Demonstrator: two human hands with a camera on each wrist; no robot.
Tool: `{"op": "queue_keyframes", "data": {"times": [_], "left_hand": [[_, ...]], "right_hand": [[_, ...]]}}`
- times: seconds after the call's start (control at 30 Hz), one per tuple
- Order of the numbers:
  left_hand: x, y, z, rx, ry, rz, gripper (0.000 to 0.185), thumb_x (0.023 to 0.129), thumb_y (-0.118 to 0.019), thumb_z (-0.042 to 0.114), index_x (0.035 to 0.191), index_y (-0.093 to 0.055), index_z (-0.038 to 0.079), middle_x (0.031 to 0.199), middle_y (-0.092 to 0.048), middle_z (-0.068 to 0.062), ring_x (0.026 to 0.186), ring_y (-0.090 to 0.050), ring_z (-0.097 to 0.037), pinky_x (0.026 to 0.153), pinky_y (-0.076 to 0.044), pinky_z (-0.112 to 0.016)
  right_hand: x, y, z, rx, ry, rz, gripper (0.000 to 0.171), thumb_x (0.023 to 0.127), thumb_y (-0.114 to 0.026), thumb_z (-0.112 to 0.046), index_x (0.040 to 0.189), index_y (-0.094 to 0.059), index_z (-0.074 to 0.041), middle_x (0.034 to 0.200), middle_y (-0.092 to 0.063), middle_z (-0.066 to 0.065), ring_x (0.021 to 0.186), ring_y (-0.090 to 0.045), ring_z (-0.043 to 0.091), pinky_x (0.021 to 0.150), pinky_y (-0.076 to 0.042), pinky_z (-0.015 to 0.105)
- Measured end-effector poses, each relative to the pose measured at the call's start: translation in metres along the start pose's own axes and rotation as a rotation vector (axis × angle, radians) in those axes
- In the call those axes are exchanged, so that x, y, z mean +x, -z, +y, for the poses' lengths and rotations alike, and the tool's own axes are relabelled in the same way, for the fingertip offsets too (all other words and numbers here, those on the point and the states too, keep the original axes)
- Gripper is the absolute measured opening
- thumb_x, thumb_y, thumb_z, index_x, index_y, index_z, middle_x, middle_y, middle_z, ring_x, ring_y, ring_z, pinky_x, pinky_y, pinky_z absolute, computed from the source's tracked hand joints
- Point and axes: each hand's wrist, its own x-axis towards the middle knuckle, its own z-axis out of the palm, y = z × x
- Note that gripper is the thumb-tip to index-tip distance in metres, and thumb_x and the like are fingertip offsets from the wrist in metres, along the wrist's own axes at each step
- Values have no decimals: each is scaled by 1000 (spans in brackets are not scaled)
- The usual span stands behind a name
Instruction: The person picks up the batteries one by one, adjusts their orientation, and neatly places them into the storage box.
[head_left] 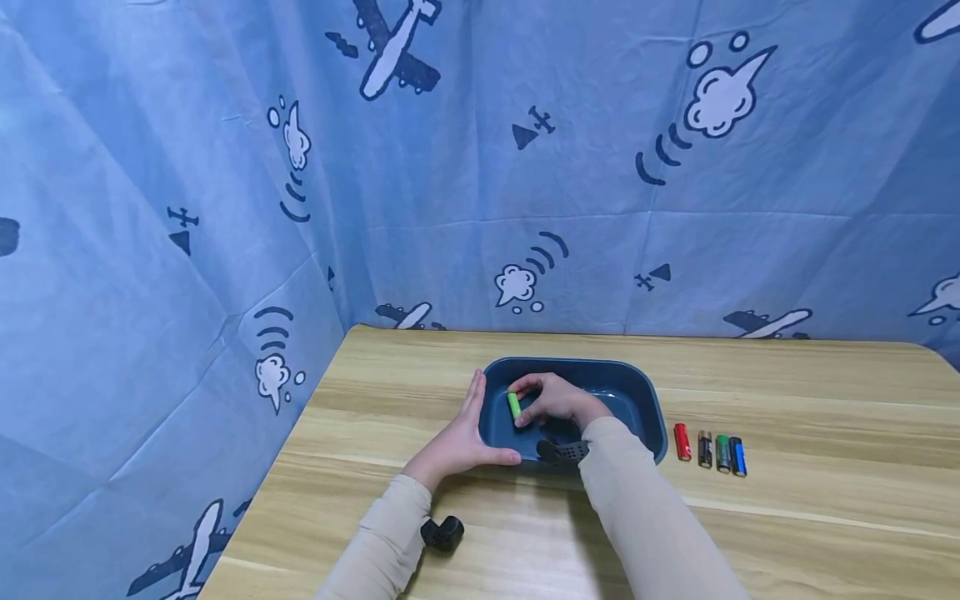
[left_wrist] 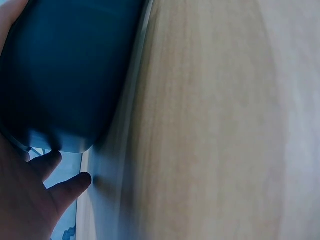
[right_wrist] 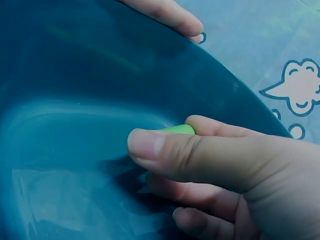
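Head view: my right hand [head_left: 558, 400] sits inside the dark blue plastic tub [head_left: 645, 400], thumb and fingers curled round a green battery [head_left: 514, 406] at the tub's left inner wall. Right wrist view confirms it: thumb [right_wrist: 165, 150] across the front, forefinger behind, only a sliver of the green casing [right_wrist: 177, 129] showing between them. Grip closed on it, pinch-style.

Left hand [head_left: 461, 442] lies flat-fingered against the tub's outer left wall, thumb along the near rim, bracing, not clasping. Left wrist view shows the tub wall [left_wrist: 65, 75] against the palm and relaxed fingers [left_wrist: 70, 187] over the wooden tabletop [left_wrist: 210, 120].

Handling, my reading: the battery is a small rigid cylinder, dense for its size, with a smooth wrapper, so likely slippery and prone to roll. Best taken across the middle of the barrel, as now, not by the ends. The tub looks light and stiff, apt to slide on the smooth tabletop unless steadied.

Contents: apart from the held battery, the tub floor I can see is bare and glossy; the part beneath my hand is hidden.

Four more batteries stand in a row on the tabletop just right of the tub, apart from it: red [head_left: 682, 442], black [head_left: 704, 449], dark green [head_left: 722, 453], blue [head_left: 738, 456].
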Motion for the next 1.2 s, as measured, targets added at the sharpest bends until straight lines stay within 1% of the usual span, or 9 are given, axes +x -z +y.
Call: {"op": "queue_keyframes", "data": {"times": [0.1,0.23,0.33,0.53,0.7,1.03,1.2], "left_hand": [[0,0,0,0,-2,3,120,71,-76,48,147,13,22,152,17,9,140,-6,-24,108,-21,-47],[0,-2,-2,0,-12,7,120,72,-76,46,147,13,20,153,17,7,140,-6,-25,108,-21,-48],[0,-2,-2,3,-9,8,120,72,-76,47,147,13,21,152,17,8,140,-6,-25,107,-22,-48],[0,-1,-2,12,-4,11,120,71,-75,50,147,13,22,153,17,8,140,-6,-26,107,-22,-50],[0,-1,-2,9,-4,10,119,71,-75,50,148,12,21,153,17,7,140,-6,-26,107,-22,-49],[0,-1,-1,0,8,7,118,72,-75,50,148,11,22,152,16,11,140,-6,-23,107,-22,-48],[1,0,-1,1,6,5,118,72,-75,50,148,11,22,152,16,10,140,-6,-24,107,-22,-49]], "right_hand": [[-1,-1,0,-12,13,-15,47,69,-81,-7,111,-62,-7,89,-57,7,72,-52,21,58,-50,30],[-2,-1,1,-1,15,-44,49,71,-79,-5,113,-56,-5,71,-59,5,55,-54,17,53,-49,28],[-3,-1,0,12,2,-62,47,73,-77,-3,114,-53,-4,65,-61,5,48,-55,15,50,-48,27],[-3,-3,-3,28,-31,-69,43,76,-73,-1,113,-51,-4,67,-64,7,48,-58,16,47,-45,25],[-3,-4,-3,22,-35,-64,41,77,-71,1,112,-50,-5,68,-64,7,48,-58,16,47,-45,26],[-4,-5,-4,11,-25,-58,40,79,-70,1,113,-49,-7,69,-65,7,50,-58,17,48,-45,26],[-4,-5,-4,18,-29,-56,40,79,-69,1,113,-50,-7,69,-66,7,49,-59,17,47,-44,26]]}}
